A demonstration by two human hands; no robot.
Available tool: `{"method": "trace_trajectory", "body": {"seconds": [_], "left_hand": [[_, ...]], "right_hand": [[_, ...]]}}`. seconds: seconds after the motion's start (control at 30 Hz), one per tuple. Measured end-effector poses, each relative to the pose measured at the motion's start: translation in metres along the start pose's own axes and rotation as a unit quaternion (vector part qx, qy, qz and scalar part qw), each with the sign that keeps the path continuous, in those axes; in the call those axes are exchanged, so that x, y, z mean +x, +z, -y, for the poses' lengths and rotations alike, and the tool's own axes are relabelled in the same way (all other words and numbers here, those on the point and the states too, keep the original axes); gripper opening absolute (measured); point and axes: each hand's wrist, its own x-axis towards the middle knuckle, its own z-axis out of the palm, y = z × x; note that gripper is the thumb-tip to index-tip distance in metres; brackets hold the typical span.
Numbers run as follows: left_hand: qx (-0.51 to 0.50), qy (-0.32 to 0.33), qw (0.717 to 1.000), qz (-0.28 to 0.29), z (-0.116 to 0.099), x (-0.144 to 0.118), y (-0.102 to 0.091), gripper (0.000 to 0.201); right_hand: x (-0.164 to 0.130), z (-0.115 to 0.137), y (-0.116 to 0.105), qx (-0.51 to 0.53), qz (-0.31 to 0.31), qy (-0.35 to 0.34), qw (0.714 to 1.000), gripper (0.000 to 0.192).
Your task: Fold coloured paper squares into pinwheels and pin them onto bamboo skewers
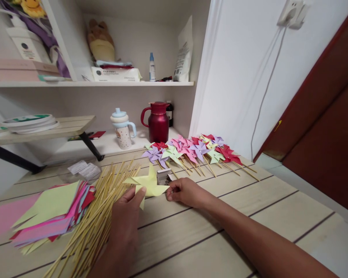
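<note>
Pinched between both hands, a yellow paper pinwheel (pixel 149 184) was held low over the wooden table (pixel 249 216): the left hand (pixel 127 216) was closed on its lower edge with thumb and fingers, and the right hand (pixel 185 192) was nipped on its right tip. Left of it, a stack of coloured paper squares (pixel 46 216) was spread out, with a heap of bamboo sticks (pixel 98 216) lying beside and partly under the left hand. Behind, finished pinwheels (pixel 191 151) were laid in a row. A red jug (pixel 158 122) was seen further back, and a small box (pixel 163 176) just behind the yellow pinwheel.
</note>
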Motion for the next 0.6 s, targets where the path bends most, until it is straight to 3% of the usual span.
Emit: {"method": "trace_trajectory", "body": {"seconds": [0.43,0.6], "left_hand": [[-0.035,-0.023,0.999,0.006,-0.0037,-0.0025,0.002,0.022],[-0.045,-0.011,0.999,-0.002,0.0007,0.001,0.0016,0.02]], "right_hand": [[0.0031,-0.0001,-0.001,0.015,-0.017,-0.009,1.0,0.015],[0.0003,-0.0009,-0.0038,0.024,-0.011,0.023,0.999,0.016]]}}
